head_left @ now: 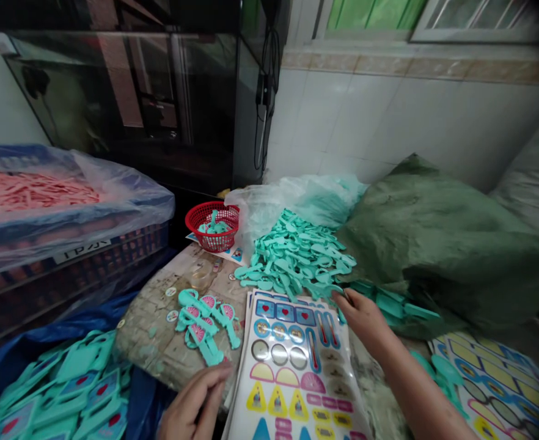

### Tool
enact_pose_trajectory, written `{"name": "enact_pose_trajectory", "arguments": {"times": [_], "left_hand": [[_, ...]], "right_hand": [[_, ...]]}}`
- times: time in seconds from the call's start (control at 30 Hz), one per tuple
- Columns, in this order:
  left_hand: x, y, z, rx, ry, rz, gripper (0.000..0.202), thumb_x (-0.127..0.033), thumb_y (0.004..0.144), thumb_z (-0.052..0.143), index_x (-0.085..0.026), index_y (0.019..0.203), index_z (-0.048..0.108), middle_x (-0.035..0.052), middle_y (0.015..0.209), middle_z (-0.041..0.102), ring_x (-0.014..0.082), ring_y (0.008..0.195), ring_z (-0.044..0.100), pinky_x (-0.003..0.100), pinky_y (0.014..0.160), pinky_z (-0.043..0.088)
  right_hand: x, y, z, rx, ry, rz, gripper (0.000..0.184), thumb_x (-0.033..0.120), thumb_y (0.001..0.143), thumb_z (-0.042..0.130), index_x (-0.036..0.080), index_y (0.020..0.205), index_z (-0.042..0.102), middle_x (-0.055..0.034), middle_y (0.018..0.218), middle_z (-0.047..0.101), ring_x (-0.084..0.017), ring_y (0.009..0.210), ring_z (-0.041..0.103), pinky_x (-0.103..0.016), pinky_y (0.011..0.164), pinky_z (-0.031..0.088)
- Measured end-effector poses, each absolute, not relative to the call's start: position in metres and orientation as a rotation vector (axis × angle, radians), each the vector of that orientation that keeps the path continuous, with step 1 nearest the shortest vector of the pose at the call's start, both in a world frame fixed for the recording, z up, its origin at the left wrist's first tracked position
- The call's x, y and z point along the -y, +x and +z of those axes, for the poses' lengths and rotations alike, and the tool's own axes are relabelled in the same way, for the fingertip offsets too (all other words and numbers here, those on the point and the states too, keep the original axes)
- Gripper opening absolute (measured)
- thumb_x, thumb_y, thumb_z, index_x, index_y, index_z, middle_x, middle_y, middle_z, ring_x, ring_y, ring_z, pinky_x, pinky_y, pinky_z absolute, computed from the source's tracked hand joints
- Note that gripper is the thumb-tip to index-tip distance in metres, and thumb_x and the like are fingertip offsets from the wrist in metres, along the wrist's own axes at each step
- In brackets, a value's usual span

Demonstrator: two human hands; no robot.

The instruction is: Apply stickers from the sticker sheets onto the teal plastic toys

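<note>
My right hand (pixel 363 321) rests at the top edge of a printed sticker sheet (pixel 292 379), its fingertips against a heap of turquoise plastic toy pieces (pixel 294 256). Whether those fingers grip a piece, I cannot tell. My left hand (pixel 194 403) sits at the sheet's lower left edge, fingers loosely curled and holding nothing visible. Just above it, several turquoise pieces with pink stickers (pixel 203 324) lie on a worn sacking-covered surface (pixel 150 339). More sheets seem stacked beneath the top one.
A red plastic basket (pixel 213 226) holds turquoise pieces behind the heap, beside a clear plastic bag (pixel 292 205). A green sack (pixel 439 250) lies to the right. Stickered turquoise pieces (pixel 58 391) fill blue plastic at lower left, below a covered crate of pink pieces (pixel 31 192). Another sticker sheet (pixel 494 385) lies at lower right.
</note>
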State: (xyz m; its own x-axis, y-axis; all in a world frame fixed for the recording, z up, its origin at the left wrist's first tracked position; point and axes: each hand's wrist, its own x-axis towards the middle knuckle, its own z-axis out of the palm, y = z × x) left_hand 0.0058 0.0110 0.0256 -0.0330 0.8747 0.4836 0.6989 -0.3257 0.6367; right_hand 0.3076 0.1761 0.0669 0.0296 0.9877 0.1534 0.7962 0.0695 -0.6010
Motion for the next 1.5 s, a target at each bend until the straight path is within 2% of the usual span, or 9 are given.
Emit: {"name": "enact_pose_trajectory", "arguments": {"times": [0.2, 0.33, 0.43, 0.57, 0.67, 0.73, 0.97, 1.23, 1.5], "left_hand": [[-0.021, 0.049, 0.042, -1.473, 2.399, 1.278, 0.048, -0.016, 0.084, 0.051, -0.020, 0.131, 0.042, 0.0091, 0.132, 0.055, 0.0198, 0.125, 0.046, 0.032, 0.102, 0.041], [-0.019, 0.058, 0.032, -1.245, 2.478, 1.188, 0.065, 0.000, 0.080, 0.037, -0.019, 0.141, 0.027, 0.0090, 0.139, 0.047, 0.0196, 0.133, 0.034, 0.038, 0.107, 0.033], [-0.011, 0.053, 0.026, -1.169, 2.330, 1.191, 0.062, -0.003, 0.081, 0.040, -0.023, 0.139, 0.032, 0.0074, 0.133, 0.054, 0.0163, 0.124, 0.047, 0.028, 0.104, 0.038], [-0.005, 0.054, 0.033, -1.399, 1.553, 1.100, 0.029, -0.029, 0.086, 0.049, -0.020, 0.111, 0.061, 0.0094, 0.100, 0.071, 0.0201, 0.092, 0.066, 0.028, 0.085, 0.051], [-0.005, 0.058, 0.038, -1.290, 0.921, 1.053, 0.036, -0.040, 0.084, 0.050, -0.016, 0.111, 0.053, 0.0034, 0.067, 0.068, 0.0176, 0.058, 0.064, 0.029, 0.060, 0.053], [-0.005, 0.059, 0.039, -1.178, 0.677, 1.055, 0.048, -0.040, 0.080, 0.056, -0.017, 0.119, 0.043, 0.0010, 0.064, 0.066, 0.0160, 0.051, 0.060, 0.027, 0.049, 0.050], [-0.002, 0.066, 0.038, -1.005, 0.418, 0.978, 0.036, -0.044, 0.080, 0.058, -0.018, 0.105, 0.052, 0.0087, 0.092, 0.068, 0.0138, 0.057, 0.063, 0.025, 0.052, 0.048], [-0.013, 0.076, 0.024, -0.942, 0.415, 1.005, 0.036, -0.036, 0.077, 0.065, -0.017, 0.105, 0.054, 0.0080, 0.096, 0.069, 0.0216, 0.088, 0.068, 0.034, 0.081, 0.051], [-0.015, 0.071, 0.016, -0.909, 0.379, 0.981, 0.034, -0.032, 0.077, 0.066, -0.017, 0.106, 0.057, 0.0076, 0.098, 0.068, 0.0221, 0.090, 0.067, 0.038, 0.088, 0.049]], "right_hand": [[-0.079, 0.247, 0.083, 1.943, -1.503, 0.882, 0.027, 0.042, 0.083, 0.042, 0.021, 0.072, 0.054, 0.0035, 0.059, 0.048, -0.013, 0.055, 0.046, -0.022, 0.051, 0.039], [-0.034, 0.214, 0.085, 1.878, -1.326, 1.224, 0.029, 0.043, 0.085, 0.043, 0.020, 0.082, 0.060, -0.0012, 0.074, 0.060, -0.016, 0.073, 0.055, -0.025, 0.069, 0.046], [-0.021, 0.216, 0.088, 1.761, -1.314, 1.375, 0.034, 0.050, 0.082, 0.048, 0.021, 0.088, 0.064, -0.0032, 0.083, 0.066, -0.019, 0.085, 0.060, -0.027, 0.077, 0.048], [-0.021, 0.253, 0.082, 1.558, -1.503, 1.237, 0.043, 0.056, 0.082, 0.044, 0.026, 0.104, 0.065, -0.0056, 0.106, 0.067, -0.025, 0.102, 0.059, -0.033, 0.080, 0.050], [-0.025, 0.289, 0.069, 1.566, -1.596, 1.053, 0.050, 0.058, 0.072, 0.054, 0.031, 0.113, 0.062, -0.0044, 0.126, 0.058, -0.029, 0.118, 0.049, -0.036, 0.090, 0.046], [-0.031, 0.304, 0.058, 1.622, -1.669, 0.933, 0.053, 0.057, 0.068, 0.056, 0.030, 0.114, 0.061, -0.0055, 0.129, 0.056, -0.029, 0.119, 0.048, -0.039, 0.097, 0.042], [-0.058, 0.300, 0.030, 1.999, -1.660, 0.629, 0.031, 0.043, 0.087, 0.038, 0.021, 0.077, 0.058, -0.0045, 0.076, 0.062, -0.019, 0.071, 0.058, -0.031, 0.065, 0.046], [-0.074, 0.304, 0.025, 2.171, -1.619, 0.570, 0.017, 0.031, 0.084, 0.046, 0.021, 0.072, 0.053, -0.0029, 0.073, 0.061, -0.018, 0.067, 0.055, -0.029, 0.061, 0.038], [-0.077, 0.287, 0.028, 2.152, -1.660, 0.616, 0.015, 0.033, 0.081, 0.052, 0.021, 0.071, 0.054, -0.0004, 0.066, 0.061, -0.016, 0.060, 0.053, -0.027, 0.057, 0.036]]}}
